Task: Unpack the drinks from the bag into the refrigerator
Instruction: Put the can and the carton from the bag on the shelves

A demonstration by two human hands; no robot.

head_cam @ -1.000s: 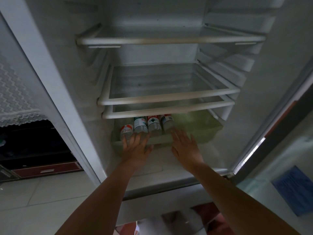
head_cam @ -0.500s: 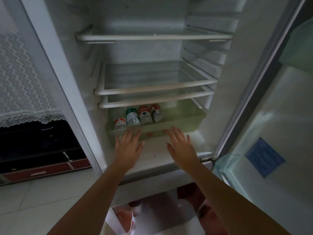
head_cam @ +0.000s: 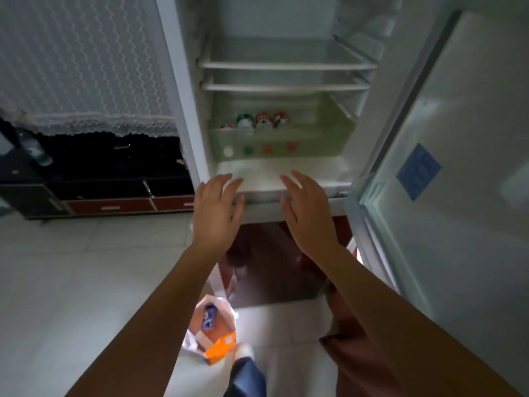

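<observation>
The refrigerator stands open, with a pale green drawer (head_cam: 320,138) at its bottom. Several bottles (head_cam: 259,120) lie side by side in the drawer's left half, caps toward me. My left hand (head_cam: 216,209) and my right hand (head_cam: 307,209) hover empty, fingers spread, in front of the fridge's lower ledge (head_cam: 286,173), apart from the drawer. Down on the floor between my arms stands an orange and white bag (head_cam: 219,343) with a blue packet (head_cam: 210,316) inside it.
The fridge door (head_cam: 458,167) hangs open on the right, with a blue sticker (head_cam: 419,170). Two white wire-edged shelves (head_cam: 286,65) sit above the drawer. A dark cabinet (head_cam: 94,179) under a lace cloth stands left. My foot (head_cam: 246,376) is near the bag.
Both hands have drawn back from the drawer front toward me and lower. The view has tilted down, so the bag on the floor now shows.
</observation>
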